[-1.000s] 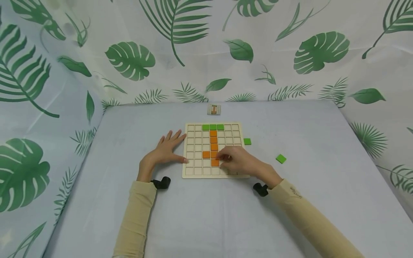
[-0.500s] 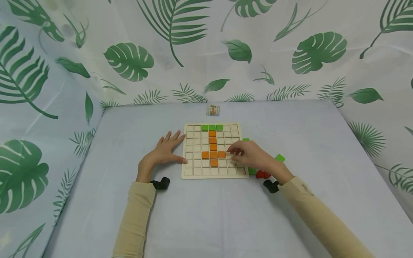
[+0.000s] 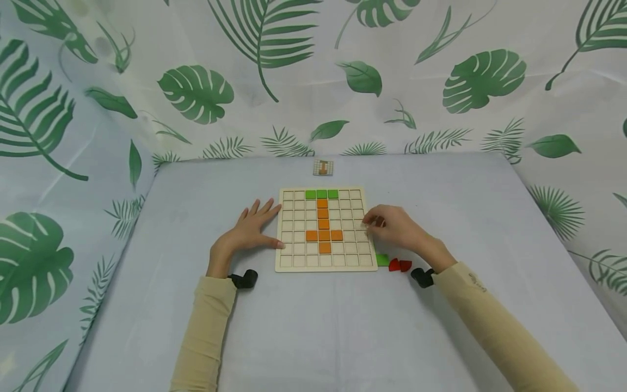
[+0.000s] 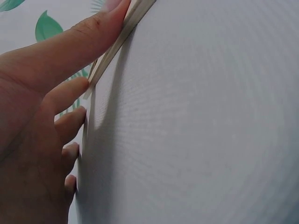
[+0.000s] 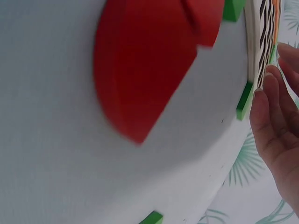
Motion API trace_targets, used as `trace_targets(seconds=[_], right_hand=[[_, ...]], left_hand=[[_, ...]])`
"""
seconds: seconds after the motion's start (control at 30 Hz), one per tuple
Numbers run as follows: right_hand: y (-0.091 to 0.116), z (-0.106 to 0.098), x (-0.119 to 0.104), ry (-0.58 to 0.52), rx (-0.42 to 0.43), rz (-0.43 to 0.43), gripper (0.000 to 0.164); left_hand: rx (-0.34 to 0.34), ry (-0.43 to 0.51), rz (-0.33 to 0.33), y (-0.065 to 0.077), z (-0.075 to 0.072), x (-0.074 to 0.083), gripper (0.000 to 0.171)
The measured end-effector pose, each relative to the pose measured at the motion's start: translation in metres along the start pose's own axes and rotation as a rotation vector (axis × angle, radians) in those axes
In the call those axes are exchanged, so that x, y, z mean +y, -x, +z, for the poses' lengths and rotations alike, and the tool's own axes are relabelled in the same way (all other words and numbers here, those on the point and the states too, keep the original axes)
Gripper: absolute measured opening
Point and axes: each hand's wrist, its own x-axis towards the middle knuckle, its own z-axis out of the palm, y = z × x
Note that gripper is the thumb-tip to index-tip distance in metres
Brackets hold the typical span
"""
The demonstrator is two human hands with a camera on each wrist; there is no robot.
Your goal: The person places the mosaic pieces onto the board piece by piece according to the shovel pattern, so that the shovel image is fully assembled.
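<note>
A pale wooden grid board (image 3: 294, 256) lies flat on the table. On it, a column of orange tiles (image 3: 324, 235) crosses a short orange row and runs up to a row of green tiles (image 3: 321, 194). My left hand (image 3: 250, 228), fingers spread, has its thumb and index fingertip at the board's left edge. At the right edge hovers my right hand (image 3: 397, 226), fingers loosely bent, with nothing visible between them. A loose green tile (image 5: 243, 100) lies beside the board near those fingertips in the right wrist view; the hand hides it in the head view.
Two red curved-edged pieces (image 3: 400, 265) and another green tile (image 3: 382, 260) lie by the board's lower right corner. Behind the board is a small pattern card (image 3: 323, 167). One more green tile (image 5: 152, 218) shows low in the right wrist view. Leaf-printed cloth (image 3: 294, 81) walls the table.
My right hand has moved right, from over the orange tiles to the board's right edge. An orange tile now shows right of the column where the hand was. The left hand stays put.
</note>
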Motion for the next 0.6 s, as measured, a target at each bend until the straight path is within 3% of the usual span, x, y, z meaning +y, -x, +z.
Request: trace_targets(seconds=[0.33,0.6], right_hand=[[-0.007,-0.008,0.013,-0.011,0.028,0.129,0.024],[-0.016,-0.007,0.018,0.053,0.035,0.147,0.037]], left_hand=[[-0.001,0.01,0.01,-0.001,0.002,-0.003,0.109],[-0.001,0.014,0.009,-0.001,0.001,-0.003,0.11]])
